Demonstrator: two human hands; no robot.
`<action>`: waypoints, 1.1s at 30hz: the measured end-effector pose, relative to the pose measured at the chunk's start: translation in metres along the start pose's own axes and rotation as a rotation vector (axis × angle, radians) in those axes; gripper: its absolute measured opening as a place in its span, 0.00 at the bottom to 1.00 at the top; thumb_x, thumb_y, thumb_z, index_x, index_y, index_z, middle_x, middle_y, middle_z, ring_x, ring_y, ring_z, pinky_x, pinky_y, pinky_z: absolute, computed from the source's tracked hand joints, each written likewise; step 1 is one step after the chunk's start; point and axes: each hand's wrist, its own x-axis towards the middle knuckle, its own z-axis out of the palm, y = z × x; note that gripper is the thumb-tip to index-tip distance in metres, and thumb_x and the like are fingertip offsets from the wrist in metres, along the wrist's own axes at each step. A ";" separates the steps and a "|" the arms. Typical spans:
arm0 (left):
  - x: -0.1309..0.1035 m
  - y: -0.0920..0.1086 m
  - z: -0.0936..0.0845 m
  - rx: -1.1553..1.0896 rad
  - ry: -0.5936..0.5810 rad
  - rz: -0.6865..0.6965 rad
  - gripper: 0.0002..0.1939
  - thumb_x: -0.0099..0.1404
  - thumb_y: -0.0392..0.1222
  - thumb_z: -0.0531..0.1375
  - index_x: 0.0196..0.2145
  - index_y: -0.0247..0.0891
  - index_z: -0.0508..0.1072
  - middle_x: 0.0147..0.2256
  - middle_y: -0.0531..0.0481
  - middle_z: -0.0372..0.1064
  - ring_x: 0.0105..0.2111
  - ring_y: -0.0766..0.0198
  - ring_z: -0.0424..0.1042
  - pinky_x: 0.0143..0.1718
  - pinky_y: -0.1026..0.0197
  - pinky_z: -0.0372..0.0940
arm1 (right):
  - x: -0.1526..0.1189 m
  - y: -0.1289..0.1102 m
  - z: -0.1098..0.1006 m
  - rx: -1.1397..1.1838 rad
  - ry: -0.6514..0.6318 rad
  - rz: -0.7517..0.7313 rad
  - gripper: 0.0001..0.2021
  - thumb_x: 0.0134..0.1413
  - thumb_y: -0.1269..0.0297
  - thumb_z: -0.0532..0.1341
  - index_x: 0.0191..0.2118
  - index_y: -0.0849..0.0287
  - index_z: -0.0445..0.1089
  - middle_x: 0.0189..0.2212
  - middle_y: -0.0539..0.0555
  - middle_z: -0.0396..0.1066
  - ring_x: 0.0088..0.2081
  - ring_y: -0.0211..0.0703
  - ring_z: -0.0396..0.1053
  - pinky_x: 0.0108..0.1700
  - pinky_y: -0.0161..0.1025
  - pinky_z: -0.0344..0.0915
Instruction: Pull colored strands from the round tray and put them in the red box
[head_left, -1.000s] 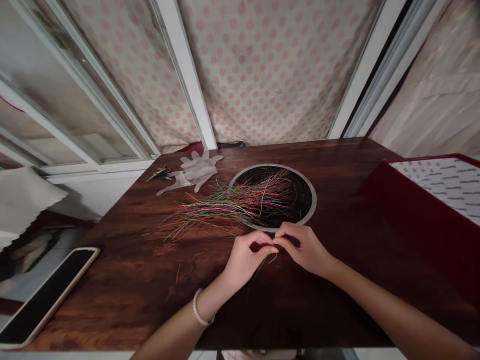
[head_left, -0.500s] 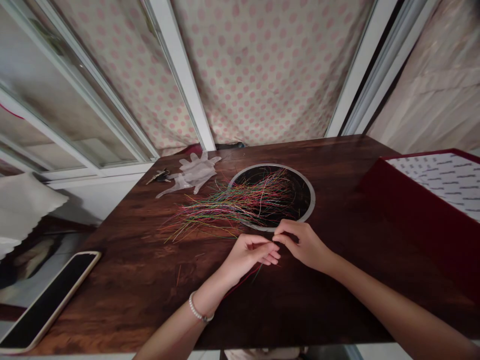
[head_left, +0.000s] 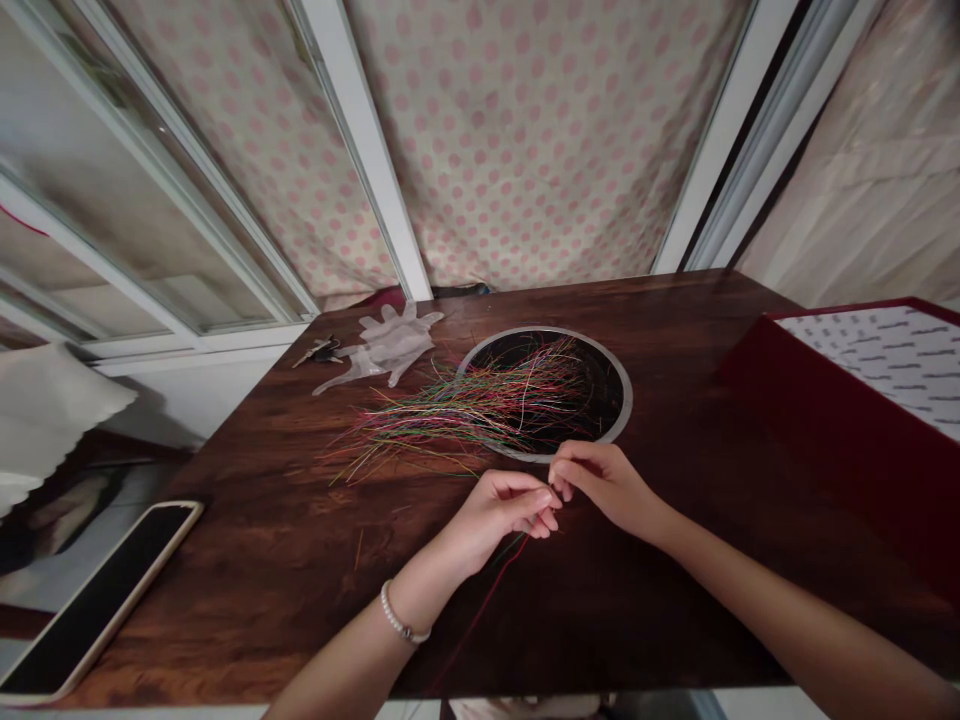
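Note:
My left hand (head_left: pixel 510 510), with a beaded bracelet (head_left: pixel 403 615) at its wrist, is closed in a pinch near the table's front. Beneath it trails a thin red wire (head_left: pixel 491 590), with a darker green strand close by. Fingertip to fingertip with it, my right hand (head_left: pixel 604 485) is also pinched, over the tip of the wires; the tiny ends between the fingers are hard to see. Just beyond both hands lies a loose bundle of thin multicoloured wires (head_left: pixel 450 410), spread partly across a round black plate with a grey rim (head_left: pixel 628 395).
A clear plastic glove (head_left: pixel 397 343) and keys (head_left: pixel 321 351) lie at the back left of the brown wooden table (head_left: pixel 262 560). At the left edge is a phone (head_left: pixel 97 600). A dark red box (head_left: pixel 840 430) stands on the right. Behind hangs a dotted curtain (head_left: pixel 540 150).
My right fingers have curled in and moved slightly closer to the left fingertips. The red wire now hangs further down below my left hand.

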 end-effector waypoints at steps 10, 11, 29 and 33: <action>-0.001 0.002 0.005 0.071 0.066 0.074 0.13 0.54 0.47 0.65 0.26 0.31 0.76 0.22 0.48 0.71 0.20 0.70 0.67 0.26 0.67 0.63 | 0.001 -0.002 0.000 0.046 -0.008 0.035 0.19 0.57 0.50 0.54 0.25 0.62 0.67 0.21 0.50 0.64 0.23 0.34 0.61 0.27 0.34 0.60; -0.001 0.002 0.005 0.072 0.071 0.085 0.13 0.54 0.47 0.64 0.27 0.31 0.76 0.22 0.48 0.71 0.20 0.70 0.67 0.26 0.67 0.62 | 0.001 -0.001 0.000 0.053 -0.001 0.029 0.18 0.57 0.51 0.54 0.27 0.62 0.67 0.21 0.49 0.64 0.24 0.34 0.61 0.27 0.33 0.60; -0.001 0.001 0.003 0.010 0.080 0.106 0.11 0.55 0.45 0.64 0.28 0.32 0.76 0.21 0.50 0.70 0.21 0.71 0.65 0.25 0.68 0.59 | -0.005 -0.006 0.000 -0.244 0.139 -0.143 0.08 0.58 0.63 0.55 0.35 0.59 0.69 0.28 0.52 0.68 0.28 0.38 0.64 0.29 0.34 0.62; -0.001 0.003 0.004 0.010 0.091 0.095 0.11 0.56 0.44 0.63 0.28 0.32 0.76 0.20 0.50 0.70 0.19 0.72 0.64 0.24 0.69 0.59 | -0.007 -0.005 0.000 -0.392 0.153 -0.251 0.08 0.58 0.67 0.54 0.39 0.57 0.69 0.29 0.53 0.68 0.30 0.39 0.66 0.33 0.37 0.63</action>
